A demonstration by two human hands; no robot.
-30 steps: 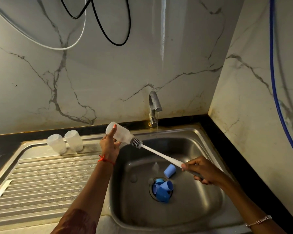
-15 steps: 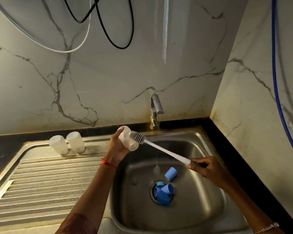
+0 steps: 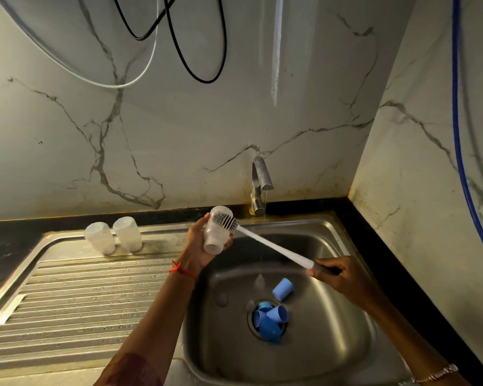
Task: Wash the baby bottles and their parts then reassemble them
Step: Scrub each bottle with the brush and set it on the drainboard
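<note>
Translucent bottle (image 3: pixel 217 235) gripped in left hand (image 3: pixel 200 250) above sink (image 3: pixel 343 324); brush (image 3: pixel 265 243) clasped by right hand (image 3: pixel 338 277), bristles against bottle.

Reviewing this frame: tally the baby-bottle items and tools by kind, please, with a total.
Clear bottles: 3, one in the left hand, two upside down on the drainboard
Blue caps in the sink: about 4, one lying loose, roughly three piled on the drain
Bottle brush: 1, in the right hand
Total: about 8
</note>
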